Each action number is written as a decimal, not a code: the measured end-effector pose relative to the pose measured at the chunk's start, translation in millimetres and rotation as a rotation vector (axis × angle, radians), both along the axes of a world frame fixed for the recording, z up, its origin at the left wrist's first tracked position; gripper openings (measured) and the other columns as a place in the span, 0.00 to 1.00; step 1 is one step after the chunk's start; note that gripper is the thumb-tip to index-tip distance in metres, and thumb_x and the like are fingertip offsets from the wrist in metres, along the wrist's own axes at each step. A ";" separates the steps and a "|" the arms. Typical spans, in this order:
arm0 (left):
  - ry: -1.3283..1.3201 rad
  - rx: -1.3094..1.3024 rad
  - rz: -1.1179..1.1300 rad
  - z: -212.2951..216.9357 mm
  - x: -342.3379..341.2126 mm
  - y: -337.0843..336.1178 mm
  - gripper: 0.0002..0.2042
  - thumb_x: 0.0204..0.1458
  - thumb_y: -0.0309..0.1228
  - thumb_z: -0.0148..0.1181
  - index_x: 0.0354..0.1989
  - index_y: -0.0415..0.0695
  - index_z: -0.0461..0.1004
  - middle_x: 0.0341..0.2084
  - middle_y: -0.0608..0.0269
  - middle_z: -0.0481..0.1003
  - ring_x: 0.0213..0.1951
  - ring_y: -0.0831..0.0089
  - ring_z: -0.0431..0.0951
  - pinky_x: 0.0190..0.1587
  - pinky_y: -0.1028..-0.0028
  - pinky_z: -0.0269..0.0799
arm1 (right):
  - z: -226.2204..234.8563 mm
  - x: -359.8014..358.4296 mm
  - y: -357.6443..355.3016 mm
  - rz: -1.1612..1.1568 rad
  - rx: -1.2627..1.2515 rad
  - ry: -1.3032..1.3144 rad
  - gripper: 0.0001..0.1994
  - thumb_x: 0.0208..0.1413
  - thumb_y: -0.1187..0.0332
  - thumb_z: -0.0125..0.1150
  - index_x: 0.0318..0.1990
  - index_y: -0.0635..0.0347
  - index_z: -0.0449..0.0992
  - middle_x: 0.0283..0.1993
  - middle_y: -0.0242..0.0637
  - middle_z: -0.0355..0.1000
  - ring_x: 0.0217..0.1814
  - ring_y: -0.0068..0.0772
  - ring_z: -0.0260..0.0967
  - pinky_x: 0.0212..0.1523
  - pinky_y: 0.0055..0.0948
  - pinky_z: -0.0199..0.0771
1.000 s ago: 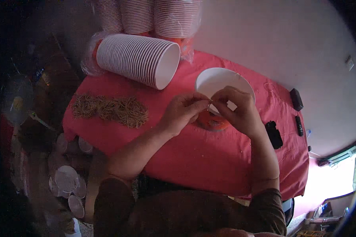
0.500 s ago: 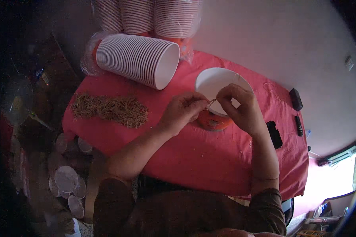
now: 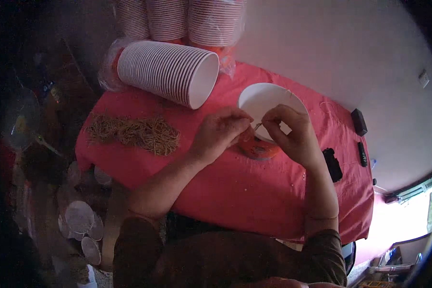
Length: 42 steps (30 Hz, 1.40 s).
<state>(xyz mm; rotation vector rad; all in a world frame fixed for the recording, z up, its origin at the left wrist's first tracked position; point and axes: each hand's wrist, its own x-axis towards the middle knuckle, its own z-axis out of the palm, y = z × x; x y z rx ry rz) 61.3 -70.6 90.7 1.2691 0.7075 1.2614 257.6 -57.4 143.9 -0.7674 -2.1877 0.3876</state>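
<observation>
Both hands pinch a rubber band at the rim of a paper cup

The left hand (image 3: pixel 219 130) and right hand (image 3: pixel 293 134) each grip a thin rubber band (image 3: pixel 257 126) over the white-lined cup (image 3: pixel 264 103) at the table's middle. Overstretched, the band could snap or crush the rim. A red cloth (image 3: pixel 235 192) covers the table; a stacked cup sleeve (image 3: pixel 165 72) lies far left by a white wall.

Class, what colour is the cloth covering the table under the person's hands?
Pinkish-red, plain, unpatterned tablecloth, best seen in the head view.
</observation>
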 end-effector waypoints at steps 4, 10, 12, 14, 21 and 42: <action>0.030 0.001 -0.065 6.1 1.2 -5.1 0.08 0.57 0.29 0.52 0.41 0.38 0.71 0.27 0.67 0.74 0.24 0.87 0.69 0.21 0.85 0.62 | 0.3 -3.9 -2.2 0.024 0.078 -0.007 0.03 0.45 0.81 0.57 0.30 0.67 0.72 0.30 0.39 0.72 0.34 0.34 0.72 0.36 0.27 0.70; -0.011 0.033 -0.086 1.6 4.8 -7.3 0.09 0.57 0.28 0.51 0.41 0.35 0.70 0.31 0.63 0.74 0.33 0.81 0.74 0.36 0.80 0.75 | -0.9 -6.1 -3.1 0.038 0.038 -0.028 0.03 0.45 0.81 0.58 0.29 0.66 0.73 0.29 0.38 0.71 0.33 0.34 0.71 0.34 0.28 0.70; 0.043 0.102 -0.062 -0.1 4.0 -5.7 0.08 0.57 0.28 0.53 0.40 0.36 0.71 0.32 0.65 0.74 0.34 0.82 0.73 0.37 0.80 0.73 | -0.9 -6.7 -2.6 0.050 0.049 -0.012 0.04 0.45 0.81 0.58 0.29 0.65 0.73 0.28 0.38 0.71 0.33 0.34 0.71 0.34 0.28 0.69; 0.118 0.122 -0.034 -0.1 2.2 -5.2 0.08 0.56 0.28 0.53 0.39 0.36 0.72 0.32 0.65 0.74 0.35 0.82 0.73 0.38 0.80 0.72 | 0.0 -6.1 -2.1 0.062 0.059 0.005 0.04 0.45 0.81 0.58 0.29 0.65 0.73 0.28 0.38 0.71 0.33 0.34 0.71 0.34 0.28 0.69; 0.086 0.128 -0.040 -4.8 4.1 -1.7 0.07 0.56 0.28 0.53 0.39 0.38 0.72 0.28 0.69 0.72 0.31 0.84 0.71 0.33 0.81 0.69 | 1.3 -5.1 -0.3 0.058 0.059 0.002 0.03 0.46 0.81 0.58 0.30 0.65 0.72 0.29 0.39 0.71 0.33 0.34 0.71 0.35 0.28 0.69; 0.014 0.036 -0.078 -3.9 2.6 1.9 0.06 0.56 0.28 0.52 0.38 0.39 0.70 0.20 0.70 0.68 0.19 0.85 0.63 0.20 0.83 0.58 | 0.7 -1.9 1.9 0.061 -0.133 -0.001 0.06 0.50 0.74 0.59 0.35 0.62 0.75 0.32 0.41 0.72 0.31 0.38 0.71 0.33 0.33 0.70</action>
